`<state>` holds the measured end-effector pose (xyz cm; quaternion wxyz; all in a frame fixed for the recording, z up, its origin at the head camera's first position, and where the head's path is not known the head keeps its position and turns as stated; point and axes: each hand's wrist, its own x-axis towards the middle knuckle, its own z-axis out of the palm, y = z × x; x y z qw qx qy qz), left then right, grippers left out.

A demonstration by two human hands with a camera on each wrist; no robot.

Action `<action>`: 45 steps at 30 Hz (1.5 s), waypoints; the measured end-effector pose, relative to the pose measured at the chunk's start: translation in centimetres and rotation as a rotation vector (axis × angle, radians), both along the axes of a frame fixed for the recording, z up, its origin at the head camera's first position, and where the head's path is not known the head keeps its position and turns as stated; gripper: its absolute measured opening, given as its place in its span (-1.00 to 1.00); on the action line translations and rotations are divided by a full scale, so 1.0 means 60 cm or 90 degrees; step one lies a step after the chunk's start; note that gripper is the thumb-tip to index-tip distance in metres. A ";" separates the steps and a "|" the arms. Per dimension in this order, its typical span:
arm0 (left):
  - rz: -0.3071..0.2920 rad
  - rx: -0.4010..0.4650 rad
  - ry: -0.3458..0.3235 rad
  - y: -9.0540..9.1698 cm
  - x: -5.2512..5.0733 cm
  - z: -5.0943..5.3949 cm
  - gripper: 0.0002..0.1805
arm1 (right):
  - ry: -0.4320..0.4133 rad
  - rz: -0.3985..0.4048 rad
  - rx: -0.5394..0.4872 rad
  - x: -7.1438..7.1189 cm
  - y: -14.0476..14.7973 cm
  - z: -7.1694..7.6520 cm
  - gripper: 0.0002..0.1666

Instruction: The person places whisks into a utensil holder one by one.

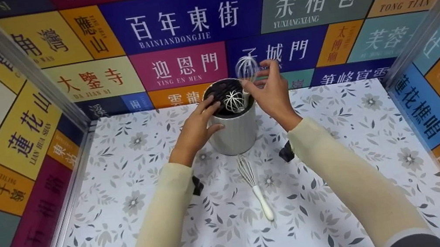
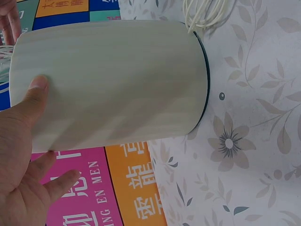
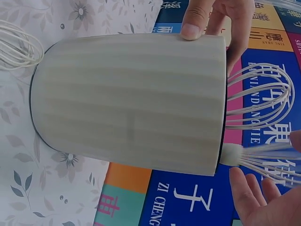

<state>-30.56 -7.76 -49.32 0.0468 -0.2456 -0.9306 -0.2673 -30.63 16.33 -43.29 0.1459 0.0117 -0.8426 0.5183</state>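
A pale ribbed canister (image 1: 234, 134) (image 2: 113, 84) (image 3: 131, 103) stands upright with a dark interior. My left hand (image 1: 195, 131) (image 2: 23, 155) (image 3: 221, 23) grips its left side at the rim, thumb on the outer wall. One whisk (image 1: 235, 101) (image 3: 261, 94) stands in it, wires up. Beside that, at the right rim, a second whisk (image 1: 247, 69) (image 3: 231, 154) has its handle inside and blurred wires above. Around those wires my right hand (image 1: 271, 91) (image 3: 263, 202) has its fingers and thumb apart; contact is unclear. A third whisk (image 1: 257, 188) (image 2: 207, 14) (image 3: 19, 47) lies in front.
White floral cloth (image 1: 133, 243) covers the table. Small black objects lie near each forearm, one on the left (image 1: 197, 185) and one on the right (image 1: 286, 152). Colourful panels with lettering (image 1: 185, 18) stand behind the canister and along both sides.
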 end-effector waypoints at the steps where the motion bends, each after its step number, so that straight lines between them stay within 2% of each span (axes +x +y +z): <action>1: 0.002 -0.003 0.001 0.000 0.000 0.000 -0.27 | 0.001 0.001 0.001 0.001 0.000 0.001 -0.22; 10: 0.002 -0.008 0.002 0.002 0.000 0.001 -0.27 | 0.025 0.000 0.015 0.001 0.000 0.005 -0.36; 15: 0.004 -0.013 0.004 0.003 0.002 0.002 -0.27 | 0.061 -0.005 0.051 -0.003 0.002 0.002 -0.66; 18: 0.002 -0.010 0.005 0.002 0.002 0.001 -0.27 | 0.073 -0.010 0.068 -0.004 0.003 -0.005 -0.75; 32: -0.006 -0.004 0.014 0.000 0.002 0.002 -0.28 | 0.029 -0.007 0.059 -0.003 0.015 -0.033 -0.70; 38: -0.006 -0.007 0.017 0.000 0.001 0.000 -0.28 | 0.012 0.001 0.051 0.010 0.026 -0.048 -0.70; 45: -0.006 -0.008 0.011 0.000 0.000 0.000 -0.27 | -0.025 0.020 -0.008 0.034 0.041 -0.073 -0.68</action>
